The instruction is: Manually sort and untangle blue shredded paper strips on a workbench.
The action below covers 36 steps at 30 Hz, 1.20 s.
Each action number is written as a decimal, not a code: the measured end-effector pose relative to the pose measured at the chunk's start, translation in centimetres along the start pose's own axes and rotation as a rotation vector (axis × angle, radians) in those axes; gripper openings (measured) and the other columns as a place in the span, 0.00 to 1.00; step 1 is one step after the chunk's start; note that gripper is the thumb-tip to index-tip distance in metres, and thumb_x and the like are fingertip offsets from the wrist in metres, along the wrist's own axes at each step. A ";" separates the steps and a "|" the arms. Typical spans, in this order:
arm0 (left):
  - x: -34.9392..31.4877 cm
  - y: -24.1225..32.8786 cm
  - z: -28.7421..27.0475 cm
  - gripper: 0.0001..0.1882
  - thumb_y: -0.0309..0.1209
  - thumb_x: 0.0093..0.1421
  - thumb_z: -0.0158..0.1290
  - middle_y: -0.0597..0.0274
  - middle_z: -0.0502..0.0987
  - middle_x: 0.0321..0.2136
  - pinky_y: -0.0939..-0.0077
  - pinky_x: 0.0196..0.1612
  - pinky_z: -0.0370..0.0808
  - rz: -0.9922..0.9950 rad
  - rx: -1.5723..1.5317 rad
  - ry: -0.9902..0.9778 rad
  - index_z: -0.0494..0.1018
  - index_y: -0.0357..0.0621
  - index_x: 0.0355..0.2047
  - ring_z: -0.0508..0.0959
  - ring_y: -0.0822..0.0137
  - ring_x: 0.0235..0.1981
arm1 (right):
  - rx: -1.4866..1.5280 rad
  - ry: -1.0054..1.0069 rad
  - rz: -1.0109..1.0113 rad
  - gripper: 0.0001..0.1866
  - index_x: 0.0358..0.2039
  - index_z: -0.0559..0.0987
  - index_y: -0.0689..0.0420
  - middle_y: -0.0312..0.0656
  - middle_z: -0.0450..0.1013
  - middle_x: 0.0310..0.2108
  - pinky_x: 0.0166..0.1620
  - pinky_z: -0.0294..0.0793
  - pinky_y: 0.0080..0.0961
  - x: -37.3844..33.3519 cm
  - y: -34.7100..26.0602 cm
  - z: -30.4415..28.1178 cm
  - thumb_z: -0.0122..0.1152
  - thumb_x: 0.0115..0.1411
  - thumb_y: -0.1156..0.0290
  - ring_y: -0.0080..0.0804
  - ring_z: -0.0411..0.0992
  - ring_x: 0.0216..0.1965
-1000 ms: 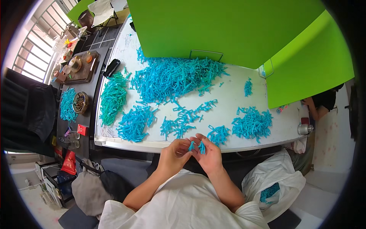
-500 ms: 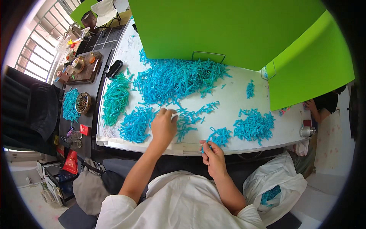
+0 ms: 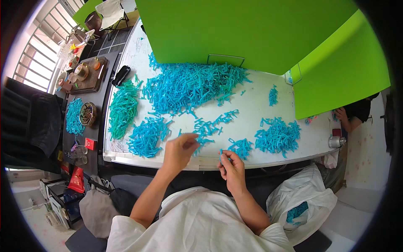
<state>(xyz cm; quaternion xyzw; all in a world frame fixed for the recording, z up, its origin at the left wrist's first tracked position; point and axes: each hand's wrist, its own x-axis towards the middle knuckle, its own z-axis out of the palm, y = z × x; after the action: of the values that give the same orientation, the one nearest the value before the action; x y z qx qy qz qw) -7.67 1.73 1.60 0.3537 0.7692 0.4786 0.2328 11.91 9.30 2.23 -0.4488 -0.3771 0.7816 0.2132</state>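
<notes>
Small blue plastic pieces, slim and clip-like, lie in heaps on the white table (image 3: pixel 260 96). My right hand (image 3: pixel 233 170) is at the table's front edge, with a blue plastic piece (image 3: pixel 221 154) pinched upright between thumb and forefinger. To its left, my left hand (image 3: pixel 178 154) is over the table, fingers curled in toward the thumb; whatever it may hold is too small to see. Just beyond the left hand lies a loose scatter of blue pieces (image 3: pixel 210 126). A small pile (image 3: pixel 240 147) is beside my right hand, and a larger pile (image 3: pixel 277 136) farther right.
The largest heap (image 3: pixel 189 88) lies against a green panel (image 3: pixel 252 33). Left are a blue pile (image 3: pixel 147 136), a greener pile (image 3: pixel 123 109) and a black case (image 3: pixel 121 76). A white bag (image 3: pixel 302 201) is at lower right. Another person's arm (image 3: pixel 348 122) shows behind the right panel.
My left hand has drawn back from the scattered pieces toward the table's front edge. My right hand stays near the same place, with the blue piece now plainer to see.
</notes>
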 end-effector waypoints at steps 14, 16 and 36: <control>-3.9 0.1 2.4 0.04 0.21 0.57 0.64 0.63 0.82 0.27 0.83 0.32 0.77 -0.130 -0.301 -0.104 0.82 0.35 0.34 0.79 0.78 0.27 | -0.112 0.018 -0.015 0.10 0.45 0.79 0.60 0.31 0.71 0.22 0.21 0.56 0.12 -0.3 0.3 0.9 0.59 0.68 0.68 0.11 0.60 0.19; -4.0 0.2 2.6 0.04 0.20 0.57 0.64 0.63 0.82 0.27 0.83 0.32 0.77 -0.143 -0.310 -0.119 0.82 0.35 0.33 0.79 0.78 0.27 | -0.111 0.018 -0.026 0.10 0.45 0.79 0.60 0.31 0.71 0.22 0.21 0.56 0.12 -0.3 0.5 0.7 0.59 0.68 0.68 0.11 0.60 0.19; -2.5 2.8 10.5 0.07 0.26 0.58 0.63 0.55 0.83 0.30 0.73 0.29 0.77 -0.041 -0.152 -0.177 0.81 0.37 0.37 0.82 0.67 0.25 | 0.022 0.221 -0.076 0.17 0.52 0.75 0.61 0.43 0.76 0.37 0.31 0.72 0.24 -3.1 -1.0 -7.4 0.53 0.71 0.62 0.25 0.72 0.31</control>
<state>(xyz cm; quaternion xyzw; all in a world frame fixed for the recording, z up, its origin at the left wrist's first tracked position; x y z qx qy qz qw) 2.10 6.66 -0.41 0.3601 0.7143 0.4976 0.3355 19.88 10.74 2.37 -0.5152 -0.3593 0.7229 0.2879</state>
